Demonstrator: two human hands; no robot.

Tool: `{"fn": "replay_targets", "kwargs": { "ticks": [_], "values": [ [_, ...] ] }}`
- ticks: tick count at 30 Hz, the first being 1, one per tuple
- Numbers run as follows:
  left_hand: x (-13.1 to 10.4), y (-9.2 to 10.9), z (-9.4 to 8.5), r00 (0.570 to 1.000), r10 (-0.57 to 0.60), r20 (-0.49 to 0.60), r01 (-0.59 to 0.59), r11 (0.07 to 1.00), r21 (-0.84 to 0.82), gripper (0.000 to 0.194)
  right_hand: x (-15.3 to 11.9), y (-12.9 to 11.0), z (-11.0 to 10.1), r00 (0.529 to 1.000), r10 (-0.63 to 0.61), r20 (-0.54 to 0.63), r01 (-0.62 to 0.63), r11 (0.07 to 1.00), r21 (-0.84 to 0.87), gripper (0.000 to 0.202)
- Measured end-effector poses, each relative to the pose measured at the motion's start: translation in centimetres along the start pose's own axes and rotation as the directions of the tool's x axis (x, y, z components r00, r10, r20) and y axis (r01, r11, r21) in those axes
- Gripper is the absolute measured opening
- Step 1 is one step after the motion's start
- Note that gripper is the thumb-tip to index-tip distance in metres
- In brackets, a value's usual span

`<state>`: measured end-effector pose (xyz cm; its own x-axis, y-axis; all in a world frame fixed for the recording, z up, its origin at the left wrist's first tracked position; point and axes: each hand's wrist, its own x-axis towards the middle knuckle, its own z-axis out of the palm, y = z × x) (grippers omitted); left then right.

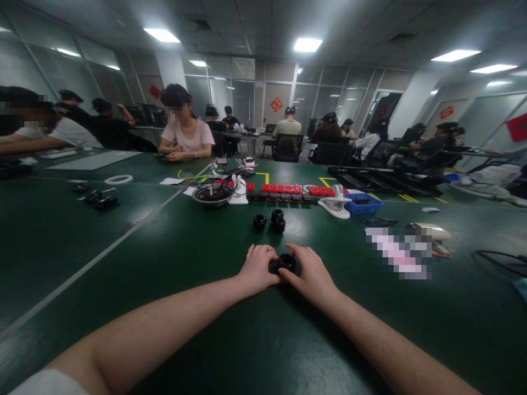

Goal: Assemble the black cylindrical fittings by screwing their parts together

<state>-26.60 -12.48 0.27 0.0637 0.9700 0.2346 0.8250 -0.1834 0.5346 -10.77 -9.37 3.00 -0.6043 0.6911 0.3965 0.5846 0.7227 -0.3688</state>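
On the green table, my left hand [258, 270] and my right hand [312, 274] meet around small black parts. Between the thumb and fingers of my right hand sits a black ring-shaped part [287, 261], its round opening facing up. My left hand has its fingers curled against a dark piece [273, 267] right beside that ring; whether the two are joined I cannot tell. Just beyond my fingers stand three similar glossy black round parts, one [259, 222] on the left and two close together, one [277, 214] behind the other [279, 225].
Red blocks [282, 188] line a rack across the table, between white clamp-like stands [335, 203]. A metal bowl [212, 196] and a blue bin [364, 203] flank it. Black parts [99, 198] lie left, a cable [500, 258] right. A person [187, 131] sits opposite.
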Motion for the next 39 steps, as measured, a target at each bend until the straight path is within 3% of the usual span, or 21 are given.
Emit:
{"fn": "replay_targets", "kwargs": {
  "ticks": [7,30,39],
  "values": [
    [0.0,0.0,0.0,1.000,0.021,-0.006,-0.021,0.999,0.028,0.036,-0.1,-0.5,-0.2,1.000,-0.015,0.020,0.015,1.000,0.004,0.045],
    [0.2,-0.2,-0.1,0.998,-0.009,0.055,0.006,0.999,0.043,0.039,0.2,-1.4,-0.2,0.970,-0.234,0.059,0.235,0.972,-0.016,0.052],
    [0.1,0.0,0.0,1.000,-0.011,0.006,0.011,1.000,0.009,0.033,-0.1,-1.8,-0.4,0.956,-0.277,0.095,0.274,0.960,0.050,0.054]
  ]
}}
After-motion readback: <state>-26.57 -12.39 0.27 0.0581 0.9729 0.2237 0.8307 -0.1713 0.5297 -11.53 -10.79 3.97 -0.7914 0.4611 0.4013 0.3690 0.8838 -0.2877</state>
